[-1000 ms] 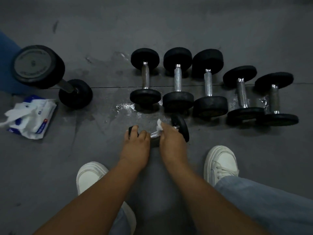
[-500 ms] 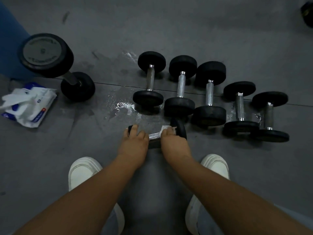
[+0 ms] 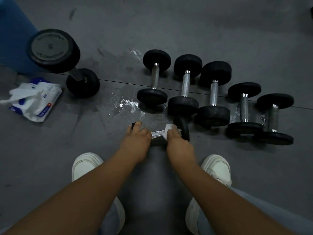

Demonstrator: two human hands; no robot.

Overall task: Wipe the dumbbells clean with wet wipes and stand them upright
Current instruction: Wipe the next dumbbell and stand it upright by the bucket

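A small dumbbell [image 3: 156,135] with black ends and a chrome handle lies on its side on the grey floor just in front of me. My left hand [image 3: 135,141] grips its left black end. My right hand [image 3: 177,143] presses a white wet wipe [image 3: 169,128] round the handle near the right end [image 3: 183,128]. Behind it several black dumbbells [image 3: 184,85] lie side by side in a row. A larger dumbbell [image 3: 54,50] rests at the far left.
An open pack of wet wipes [image 3: 35,99] lies on the floor at the left, below a blue object [image 3: 13,31]. A wet patch [image 3: 128,104] shines on the floor before the row. My white shoes [image 3: 84,165] flank my arms.
The right hand with the wipe has slid a little along the handle by the right end. The left hand has kept its hold. The view has shifted slightly.
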